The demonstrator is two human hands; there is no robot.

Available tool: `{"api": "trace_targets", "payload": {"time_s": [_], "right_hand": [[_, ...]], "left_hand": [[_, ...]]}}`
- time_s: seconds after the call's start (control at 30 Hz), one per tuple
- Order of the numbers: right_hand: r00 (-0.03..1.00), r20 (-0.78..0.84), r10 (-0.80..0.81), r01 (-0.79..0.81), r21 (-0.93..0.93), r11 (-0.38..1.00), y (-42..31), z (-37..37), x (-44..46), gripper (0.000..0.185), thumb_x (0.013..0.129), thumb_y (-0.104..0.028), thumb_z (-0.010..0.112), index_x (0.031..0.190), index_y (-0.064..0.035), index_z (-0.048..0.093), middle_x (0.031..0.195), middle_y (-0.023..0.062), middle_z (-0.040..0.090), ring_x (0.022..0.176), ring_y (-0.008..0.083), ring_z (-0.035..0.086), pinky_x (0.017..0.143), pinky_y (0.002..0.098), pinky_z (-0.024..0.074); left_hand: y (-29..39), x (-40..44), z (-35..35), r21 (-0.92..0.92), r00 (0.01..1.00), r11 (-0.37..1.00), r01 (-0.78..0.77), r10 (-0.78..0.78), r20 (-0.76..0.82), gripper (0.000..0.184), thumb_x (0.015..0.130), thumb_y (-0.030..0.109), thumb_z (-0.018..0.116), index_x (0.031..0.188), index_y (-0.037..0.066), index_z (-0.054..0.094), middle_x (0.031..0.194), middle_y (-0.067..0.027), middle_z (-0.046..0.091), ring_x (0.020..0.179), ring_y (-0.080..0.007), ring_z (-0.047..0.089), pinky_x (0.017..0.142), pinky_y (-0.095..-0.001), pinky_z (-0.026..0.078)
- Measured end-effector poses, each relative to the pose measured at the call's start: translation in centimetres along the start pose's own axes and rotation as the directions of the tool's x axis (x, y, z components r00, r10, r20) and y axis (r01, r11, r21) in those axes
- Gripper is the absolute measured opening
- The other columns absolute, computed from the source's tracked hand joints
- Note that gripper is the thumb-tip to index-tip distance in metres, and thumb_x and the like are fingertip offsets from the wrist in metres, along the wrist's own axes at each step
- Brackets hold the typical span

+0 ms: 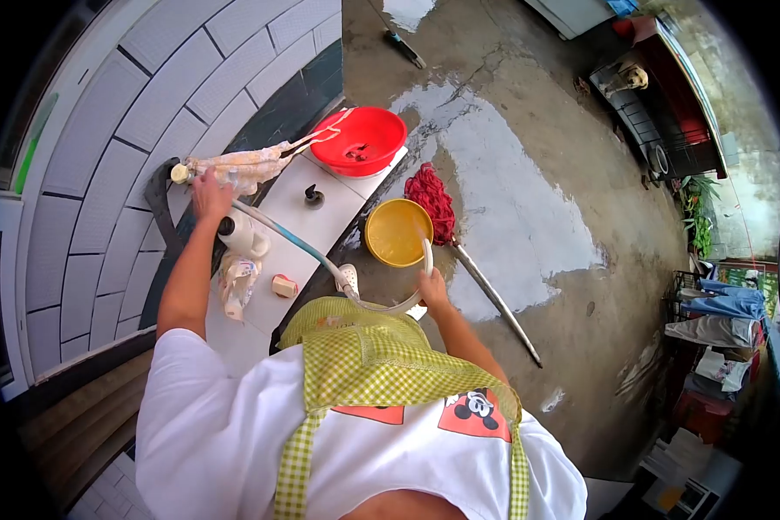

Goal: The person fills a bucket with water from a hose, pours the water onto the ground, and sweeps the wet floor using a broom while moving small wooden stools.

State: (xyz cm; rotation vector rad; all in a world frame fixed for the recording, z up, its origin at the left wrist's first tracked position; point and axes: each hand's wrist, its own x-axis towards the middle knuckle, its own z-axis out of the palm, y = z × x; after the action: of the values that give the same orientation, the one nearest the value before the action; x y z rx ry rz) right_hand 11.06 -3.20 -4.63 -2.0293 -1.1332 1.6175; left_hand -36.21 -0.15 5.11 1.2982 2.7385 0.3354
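Observation:
My right hand [433, 288] is closed around a pale hose [381, 308], whose end hangs over a yellow basin [399, 232] on the floor. The hose curves in front of my apron and runs back toward the tap. At the upper left my left hand [211, 198] reaches up by the tap [180, 173], beside a peach-coloured cloth [247, 166]; its fingers are partly hidden. A red basin [360, 141] stands on the white tiled ledge [269, 299], with pale straps over its rim. A red mop head [431, 204] lies against the yellow basin.
On the ledge are a dark-topped bottle [314, 198], a white jug [247, 237], a plastic bag [237, 282] and a soap bar [284, 286]. The mop handle [498, 303] crosses the wet floor. A dog [627, 80] is at the upper right; clothes [724, 303] hang right.

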Motion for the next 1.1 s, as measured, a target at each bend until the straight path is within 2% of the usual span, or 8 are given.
{"api": "trace_targets", "payload": {"time_s": [0.13,0.2,0.47,0.6,0.73,0.93,1.0,1.1], "right_hand": [[0.977,-0.138,-0.16,0.137,-0.159,0.978,3.2,0.3,1.1,0.025,0.085,-0.026,0.044,0.094,-0.002,0.044,0.06,0.0074,0.046,0.042,0.0154,0.044,0.032,0.0281,0.0333],[0.992,-0.112,-0.058,0.049,-0.083,0.995,-0.4,0.1,-2.0,0.025,0.085,-0.025,0.044,0.092,-0.0011,0.045,0.059,0.0073,0.046,0.041,0.0157,0.043,0.032,0.0297,0.0324],[0.992,-0.116,0.053,-0.064,-0.101,0.993,-0.4,0.6,-3.4,0.027,0.083,-0.024,0.043,0.08,0.0024,0.047,0.056,0.0096,0.048,0.037,0.0181,0.044,0.031,0.0318,0.0329],[0.991,-0.109,0.074,-0.083,-0.076,0.994,-0.1,1.0,-2.7,0.029,0.081,-0.023,0.043,0.081,0.0047,0.049,0.056,0.0101,0.048,0.038,0.0199,0.047,0.031,0.0333,0.0334],[0.983,-0.023,0.184,-0.185,-0.066,0.98,-2.5,0.9,-3.7,0.038,0.078,-0.026,0.045,0.096,0.0063,0.055,0.071,0.0168,0.057,0.057,0.0254,0.058,0.046,0.038,0.0426],[0.99,-0.054,0.134,-0.136,-0.043,0.99,-1.0,1.1,-2.2,0.039,0.078,-0.024,0.045,0.098,0.0083,0.054,0.071,0.017,0.057,0.056,0.0247,0.057,0.045,0.0366,0.0419],[0.988,-0.061,0.141,-0.143,-0.035,0.989,-1.4,0.7,-2.8,0.039,0.078,-0.023,0.045,0.099,0.0086,0.054,0.072,0.0172,0.057,0.056,0.0246,0.057,0.045,0.0367,0.0417],[0.985,-0.063,0.159,-0.157,0.042,0.987,-2.1,0.1,-3.5,0.038,0.078,-0.024,0.045,0.097,0.0076,0.055,0.07,0.0161,0.057,0.054,0.0231,0.055,0.044,0.036,0.0408]], "left_hand": [[-6.8,6.6,-3.0,0.199,0.99,0.97,0.14,-0.138,-0.027,0.053,0.076,0.024,0.055,0.125,0.023,0.035,0.121,-0.0197,0.038,0.106,-0.0369,0.044,0.086,-0.0435,0.04],[-9.8,9.0,-1.3,0.187,0.979,0.974,0.131,-0.157,0.13,0.05,0.077,0.024,0.052,0.124,0.021,0.035,0.117,-0.0224,0.041,0.104,-0.0392,0.046,0.085,-0.0453,0.04],[-7.8,7.6,-3.9,0.339,0.961,0.925,-0.17,0.08,0.266,0.046,0.08,0.028,0.056,0.114,0.01,0.033,0.104,-0.02,0.051,0.094,-0.0364,0.054,0.075,-0.0454,0.044],[-5.9,7.3,-4.5,0.347,0.966,0.938,0.002,-0.091,0.241,0.053,0.082,0.045,0.047,0.106,0.0,0.037,0.1,-0.0218,0.057,0.096,-0.0367,0.054,0.077,-0.0451,0.044],[-5.0,7.1,-4.4,0.27,0.968,0.957,0.11,-0.164,0.187,0.056,0.08,0.047,0.049,0.104,-0.003,0.039,0.103,-0.0216,0.056,0.098,-0.035,0.054,0.08,-0.0436,0.043],[-5.5,8.1,-3.6,0.198,0.95,0.956,0.218,-0.254,0.181,0.058,0.077,0.048,0.052,0.106,-0.002,0.043,0.107,-0.0216,0.054,0.101,-0.0327,0.052,0.083,-0.0422,0.042],[-7.8,9.9,-1.3,0.191,0.972,0.967,0.166,-0.193,0.134,0.063,0.077,0.05,0.051,0.108,-0.004,0.042,0.103,-0.0215,0.056,0.089,-0.0344,0.058,0.072,-0.0411,0.047],[-7.6,10.0,-1.4,-0.124,0.91,0.91,0.396,-0.37,0.189,0.057,0.073,0.049,0.055,0.09,-0.005,0.053,0.08,-0.0188,0.06,0.055,-0.0271,0.06,0.046,-0.0377,0.047]]}}
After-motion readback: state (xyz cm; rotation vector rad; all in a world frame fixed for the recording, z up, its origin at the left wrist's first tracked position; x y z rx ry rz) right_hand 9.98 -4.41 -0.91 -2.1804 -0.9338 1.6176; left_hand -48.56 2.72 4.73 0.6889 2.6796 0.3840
